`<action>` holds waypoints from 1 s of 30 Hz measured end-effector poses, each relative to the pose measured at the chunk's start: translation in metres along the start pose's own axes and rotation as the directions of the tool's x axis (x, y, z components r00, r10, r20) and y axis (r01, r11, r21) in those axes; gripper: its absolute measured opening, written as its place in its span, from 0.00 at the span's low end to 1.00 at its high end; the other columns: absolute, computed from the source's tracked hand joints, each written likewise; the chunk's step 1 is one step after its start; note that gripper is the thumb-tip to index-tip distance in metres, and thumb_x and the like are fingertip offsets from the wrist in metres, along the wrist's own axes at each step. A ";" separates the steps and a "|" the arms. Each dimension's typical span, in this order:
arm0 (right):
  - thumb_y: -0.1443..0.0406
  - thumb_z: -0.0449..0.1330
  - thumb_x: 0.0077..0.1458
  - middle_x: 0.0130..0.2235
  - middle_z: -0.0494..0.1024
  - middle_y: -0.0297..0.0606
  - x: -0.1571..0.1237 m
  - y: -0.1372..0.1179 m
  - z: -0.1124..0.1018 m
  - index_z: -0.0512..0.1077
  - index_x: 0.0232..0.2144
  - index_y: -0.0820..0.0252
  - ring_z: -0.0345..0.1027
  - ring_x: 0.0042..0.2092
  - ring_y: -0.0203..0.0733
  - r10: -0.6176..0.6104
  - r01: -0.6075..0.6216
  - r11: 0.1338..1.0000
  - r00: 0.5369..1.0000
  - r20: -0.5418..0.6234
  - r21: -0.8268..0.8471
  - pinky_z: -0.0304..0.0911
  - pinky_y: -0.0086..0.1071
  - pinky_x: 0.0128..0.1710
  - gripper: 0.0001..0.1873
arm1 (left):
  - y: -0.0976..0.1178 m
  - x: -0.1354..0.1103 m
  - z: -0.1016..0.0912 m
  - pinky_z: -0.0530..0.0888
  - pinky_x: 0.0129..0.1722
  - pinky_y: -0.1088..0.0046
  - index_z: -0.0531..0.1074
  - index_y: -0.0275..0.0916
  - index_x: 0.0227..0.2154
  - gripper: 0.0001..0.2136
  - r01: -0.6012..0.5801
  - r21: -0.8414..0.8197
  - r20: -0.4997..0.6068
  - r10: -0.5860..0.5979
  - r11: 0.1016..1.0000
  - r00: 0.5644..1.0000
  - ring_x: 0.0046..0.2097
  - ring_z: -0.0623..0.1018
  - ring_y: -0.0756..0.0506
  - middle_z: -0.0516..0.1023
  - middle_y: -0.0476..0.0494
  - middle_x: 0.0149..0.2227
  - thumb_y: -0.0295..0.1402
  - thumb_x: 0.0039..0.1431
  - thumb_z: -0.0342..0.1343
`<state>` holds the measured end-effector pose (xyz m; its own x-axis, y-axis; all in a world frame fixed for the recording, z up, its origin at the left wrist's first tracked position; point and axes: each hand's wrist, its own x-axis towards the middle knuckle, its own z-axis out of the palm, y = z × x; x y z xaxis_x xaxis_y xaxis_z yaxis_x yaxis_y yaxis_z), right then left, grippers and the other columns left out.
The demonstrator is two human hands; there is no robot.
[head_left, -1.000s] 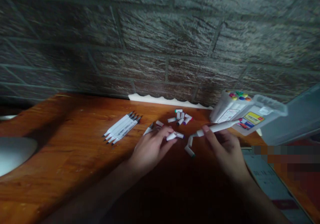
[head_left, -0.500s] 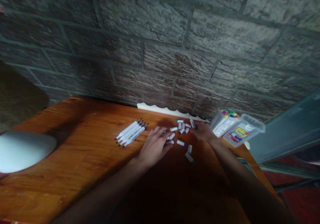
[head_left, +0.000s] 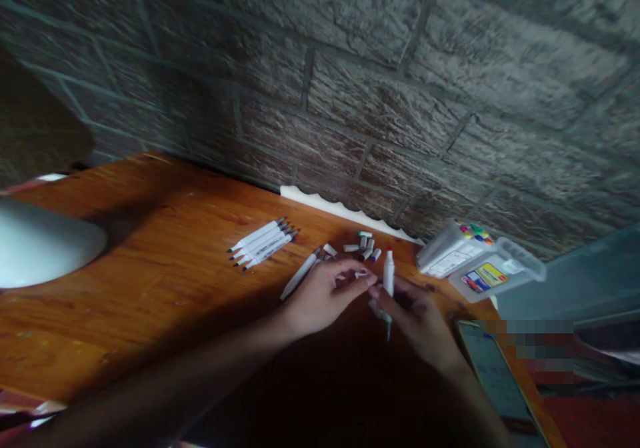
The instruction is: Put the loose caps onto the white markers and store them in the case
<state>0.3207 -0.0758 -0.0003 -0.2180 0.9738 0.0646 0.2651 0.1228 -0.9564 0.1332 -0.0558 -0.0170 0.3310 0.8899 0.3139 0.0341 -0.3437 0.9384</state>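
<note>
white marker [head_left: 389, 281] upright in my right hand [head_left: 413, 321], left hand [head_left: 320, 295] right up against it

my right fingers [head_left: 383, 295] are closed round the barrel, red-marked end up and dark tip down, above the table [head_left: 140, 288], where a moment ago that hand was down among the caps. my left fingers [head_left: 357, 281] are nearly closed, pinching a small white piece [head_left: 361, 274], perhaps a cap, though it is too small to be sure, just beside the marker. a loose marker [head_left: 300, 275] lies just left of my left hand, loose caps [head_left: 365, 245] sit in a cluster just beyond my hands, a row of markers [head_left: 263, 243] lies further left, and a plastic marker case [head_left: 453, 249] sits far right against the brick wall [head_left: 350, 101].
</note>
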 end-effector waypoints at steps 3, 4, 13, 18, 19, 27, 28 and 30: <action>0.54 0.66 0.54 0.28 0.76 0.33 0.002 0.007 -0.013 0.77 0.36 0.58 0.67 0.28 0.36 0.009 0.021 0.993 0.966 -0.257 0.114 0.64 0.28 0.27 0.15 | -0.002 -0.001 -0.003 0.75 0.37 0.75 0.77 0.37 0.40 0.11 -0.022 0.137 0.059 0.014 0.990 0.998 0.36 0.80 0.47 0.81 0.45 0.35 0.38 0.66 0.54; 0.53 0.65 0.55 0.26 0.75 0.32 0.002 0.008 -0.018 0.76 0.35 0.59 0.65 0.26 0.35 0.006 0.044 0.988 0.946 -0.323 0.148 0.62 0.27 0.25 0.15 | -0.002 -0.002 -0.003 0.74 0.35 0.75 0.77 0.37 0.40 0.10 -0.030 0.193 0.087 0.013 0.981 0.996 0.34 0.79 0.48 0.81 0.46 0.34 0.37 0.66 0.55; 0.59 0.70 0.50 0.33 0.82 0.35 -0.008 -0.006 -0.002 0.78 0.33 0.57 0.76 0.34 0.40 -0.094 0.110 0.993 0.958 -0.272 0.048 0.73 0.34 0.36 0.09 | 0.004 -0.006 0.001 0.71 0.35 0.76 0.79 0.38 0.39 0.07 -0.131 0.345 0.180 0.072 0.929 0.981 0.34 0.78 0.48 0.82 0.47 0.33 0.34 0.63 0.58; 0.60 0.70 0.50 0.39 0.84 0.36 -0.006 -0.010 -0.004 0.80 0.36 0.54 0.79 0.40 0.43 -0.067 0.075 0.993 0.994 -0.090 0.094 0.75 0.37 0.42 0.10 | -0.006 -0.007 0.008 0.77 0.38 0.73 0.79 0.37 0.38 0.08 -0.039 0.018 0.181 0.035 0.999 0.983 0.37 0.81 0.46 0.83 0.43 0.37 0.35 0.63 0.58; 0.59 0.70 0.50 0.41 0.84 0.36 -0.002 -0.012 -0.008 0.80 0.39 0.53 0.78 0.41 0.42 -0.073 0.077 0.993 0.996 -0.042 0.093 0.75 0.36 0.41 0.13 | -0.008 -0.006 0.009 0.78 0.37 0.72 0.79 0.36 0.39 0.09 -0.002 -0.080 0.178 0.017 0.997 0.984 0.38 0.81 0.45 0.83 0.42 0.38 0.35 0.63 0.58; 0.60 0.60 0.57 0.40 0.83 0.42 0.092 -0.011 -0.006 0.78 0.40 0.61 0.75 0.39 0.41 -0.148 0.144 0.939 0.989 0.012 -0.313 0.69 0.35 0.42 0.13 | -0.009 0.012 -0.025 0.79 0.34 0.74 0.76 0.34 0.38 0.10 -0.079 -0.020 -0.092 0.076 0.997 0.993 0.34 0.79 0.49 0.80 0.44 0.34 0.37 0.62 0.59; 0.63 0.62 0.55 0.36 0.83 0.39 0.103 -0.009 0.003 0.79 0.35 0.61 0.75 0.37 0.41 -0.134 0.147 0.929 0.989 0.061 -0.339 0.68 0.34 0.41 0.08 | -0.009 0.014 -0.033 0.79 0.36 0.74 0.76 0.35 0.39 0.10 -0.105 0.017 -0.120 0.106 0.994 0.987 0.34 0.79 0.49 0.80 0.45 0.35 0.37 0.63 0.58; 0.67 0.65 0.50 0.29 0.82 0.36 0.119 -0.004 0.024 0.78 0.26 0.59 0.74 0.33 0.41 -0.105 0.152 0.912 0.984 0.142 -0.381 0.67 0.33 0.38 0.02 | -0.011 0.018 -0.045 0.79 0.38 0.74 0.76 0.35 0.41 0.11 -0.136 0.055 -0.151 0.142 0.989 0.978 0.37 0.80 0.47 0.81 0.43 0.37 0.38 0.63 0.59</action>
<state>0.2713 0.0350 0.0044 -0.3758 0.9184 0.1237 0.5660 0.3331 -0.7541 0.0966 -0.0225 -0.0147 0.1867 0.8667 0.4625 0.0404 -0.4771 0.8779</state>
